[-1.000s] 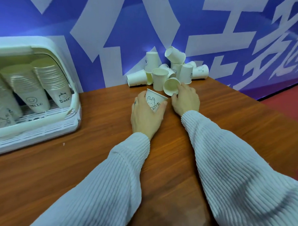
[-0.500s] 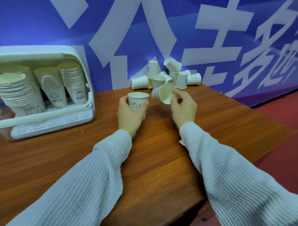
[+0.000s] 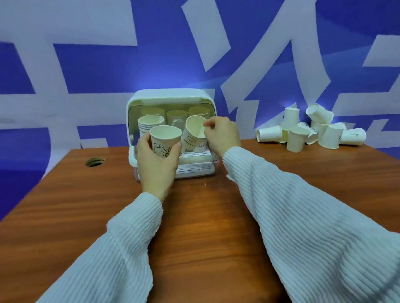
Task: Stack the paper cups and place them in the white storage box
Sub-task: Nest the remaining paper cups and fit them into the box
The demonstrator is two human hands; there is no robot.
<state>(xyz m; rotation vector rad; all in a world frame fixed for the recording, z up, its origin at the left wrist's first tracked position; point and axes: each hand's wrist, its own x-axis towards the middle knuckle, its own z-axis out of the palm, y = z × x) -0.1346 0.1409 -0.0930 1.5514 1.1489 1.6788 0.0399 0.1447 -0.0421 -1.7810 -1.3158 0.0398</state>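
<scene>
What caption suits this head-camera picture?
Each hand holds a paper cup, left hand, right hand, before the white storage box.

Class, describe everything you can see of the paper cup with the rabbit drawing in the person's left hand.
The rabbit cup is a small off-white paper cup with a rolled rim, tapering toward its base. A line-drawn rabbit and some partly hidden lettering are printed on its side. It is upright, open end up, and looks empty inside. The left hand grips its lower half in front of the white storage box, above the wooden table. A second cup, tilted in the right hand, sits close beside it.
</scene>
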